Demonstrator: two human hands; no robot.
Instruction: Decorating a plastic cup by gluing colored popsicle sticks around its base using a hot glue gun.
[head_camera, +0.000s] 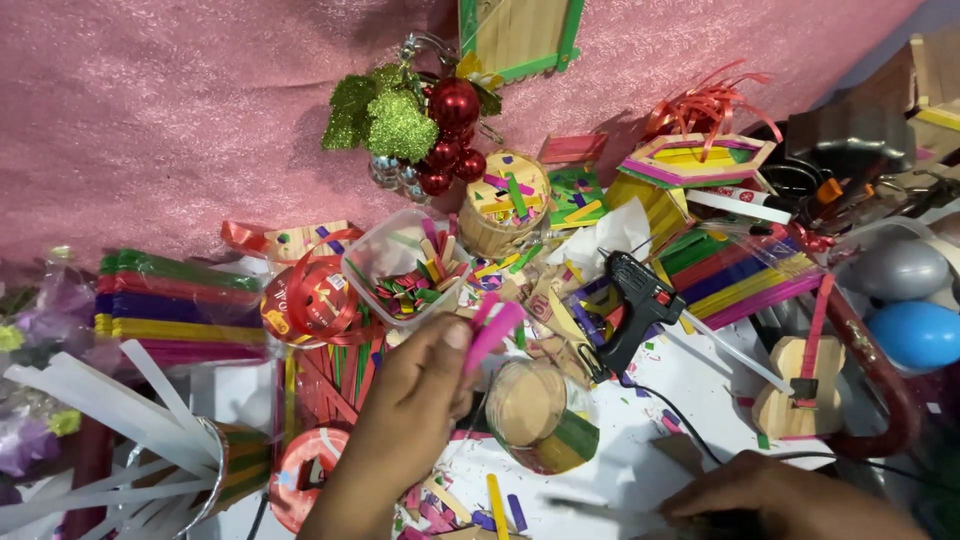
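My left hand (415, 385) is raised over the middle of the cluttered table, pinching a short pink craft stick piece (495, 328) between thumb and fingers. Just below and right of it lies a small round cup of wooden sticks (540, 415), tipped on its side. My right hand (790, 497) rests flat at the bottom right edge, on the white sheet beside a black cable; whether it holds anything is hidden. A black glue gun (635, 305) lies right of the pink piece.
A clear plastic tub of coloured stick bits (400, 265) sits behind my left hand. Red ribbon rolls (315, 300), stacks of coloured sticks (175, 305), a stick-built barrel (505, 200), a small wooden guitar (800, 385), glitter ornaments (420, 125) and balloons (915, 335) crowd the table.
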